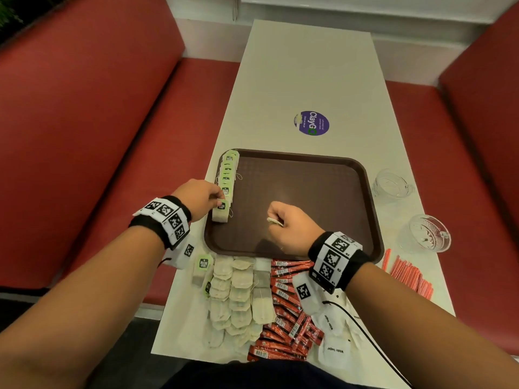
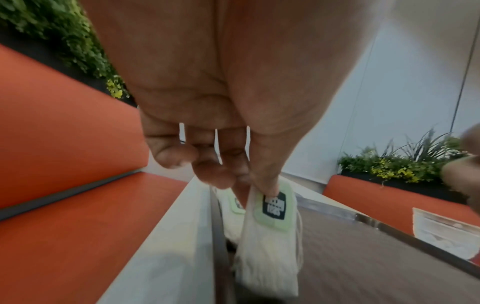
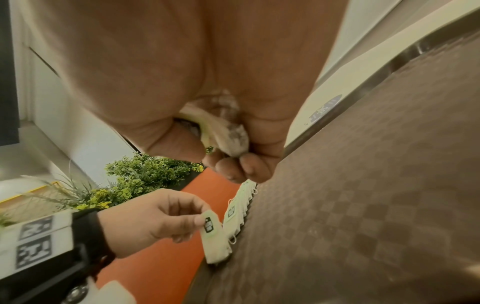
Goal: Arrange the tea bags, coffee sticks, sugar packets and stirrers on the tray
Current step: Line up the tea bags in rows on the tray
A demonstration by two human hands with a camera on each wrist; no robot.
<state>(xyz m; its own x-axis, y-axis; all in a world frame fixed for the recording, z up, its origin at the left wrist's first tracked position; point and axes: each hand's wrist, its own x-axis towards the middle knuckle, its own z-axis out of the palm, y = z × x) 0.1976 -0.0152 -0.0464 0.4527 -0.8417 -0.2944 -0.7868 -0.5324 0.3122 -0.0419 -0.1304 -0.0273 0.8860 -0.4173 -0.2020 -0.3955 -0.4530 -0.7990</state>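
A brown tray [image 1: 351, 169] lies on the white table. A row of green-tagged tea bags [image 1: 229, 175] lines its left edge. My left hand [image 1: 206, 196] pinches the top of one more tea bag [image 1: 220, 211] at the near end of that row; its lower end touches the tray. In the left wrist view that tea bag [image 2: 270, 232] hangs from my fingertips. My right hand [image 1: 283, 223] hovers over the tray's middle, fingers curled round other tea bags [image 3: 228, 133]. Loose tea bags [image 1: 236, 293], red coffee sticks [image 1: 286, 310], white sugar packets [image 1: 334, 352] and red stirrers [image 1: 410, 276] lie on the table.
Two clear glass cups [image 1: 391, 182] [image 1: 428, 233] stand right of the tray. A purple round sticker [image 1: 311, 123] sits on the table beyond it. Red bench seats [image 1: 112, 130] flank the table. A black cable [image 1: 365, 329] runs from my right wrist.
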